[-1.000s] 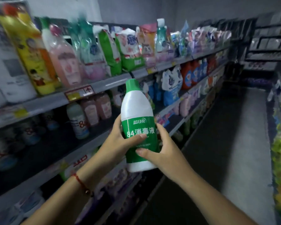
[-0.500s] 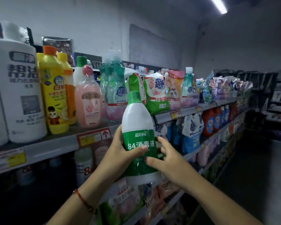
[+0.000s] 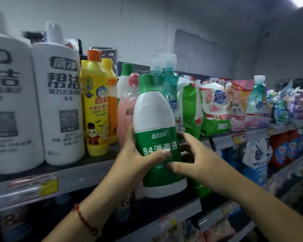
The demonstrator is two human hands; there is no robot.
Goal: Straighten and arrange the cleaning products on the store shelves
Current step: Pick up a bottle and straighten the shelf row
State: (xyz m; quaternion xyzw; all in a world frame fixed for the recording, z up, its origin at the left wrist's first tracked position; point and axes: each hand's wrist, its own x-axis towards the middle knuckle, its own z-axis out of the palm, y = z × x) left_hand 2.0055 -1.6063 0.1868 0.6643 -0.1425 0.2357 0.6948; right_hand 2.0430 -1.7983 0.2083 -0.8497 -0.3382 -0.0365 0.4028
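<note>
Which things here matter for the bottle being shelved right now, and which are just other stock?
In play:
- white and green disinfectant bottle
- left hand
- right hand
- top shelf

Other stock:
- yellow dish soap bottle
- pink bottle
- big white bottles
- green refill pouches

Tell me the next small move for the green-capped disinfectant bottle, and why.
Probably lift the disinfectant bottle a little higher and ease it onto the top shelf. Both the left hand and right hand grip it upright, its base hangs below the shelf edge, and a similar green-capped bottle stands there.
</note>
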